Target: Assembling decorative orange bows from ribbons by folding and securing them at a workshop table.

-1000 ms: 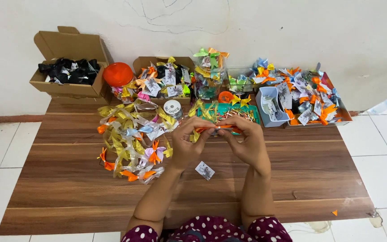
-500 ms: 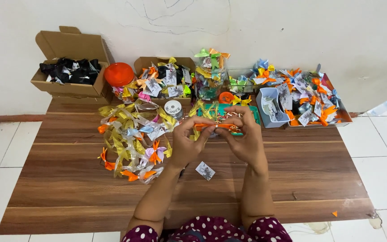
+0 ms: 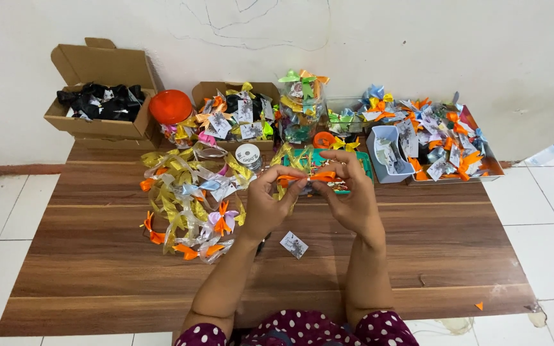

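Both hands are raised over the middle of a low wooden table (image 3: 97,269). My left hand (image 3: 269,204) and my right hand (image 3: 349,195) pinch the two ends of a small orange ribbon bow (image 3: 308,177) between fingertips. The bow is stretched level between them, its middle partly hidden by my fingers. A small white tag card (image 3: 294,244) lies flat on the wood just below my hands, between my forearms. A heap of yellow, orange and silver ribbon bows (image 3: 190,202) lies to the left of my left hand.
Along the wall stand a cardboard box of black bows (image 3: 100,106), an orange lid (image 3: 170,106), a box of mixed bows (image 3: 237,115), a clear jar (image 3: 302,106), a grey bin (image 3: 386,154) and a tray of bows (image 3: 447,141). A tape roll (image 3: 248,155) lies nearby.
The hands stay in the same spot over the table, only the fingers have shifted slightly on the orange bow. Nothing else has moved.
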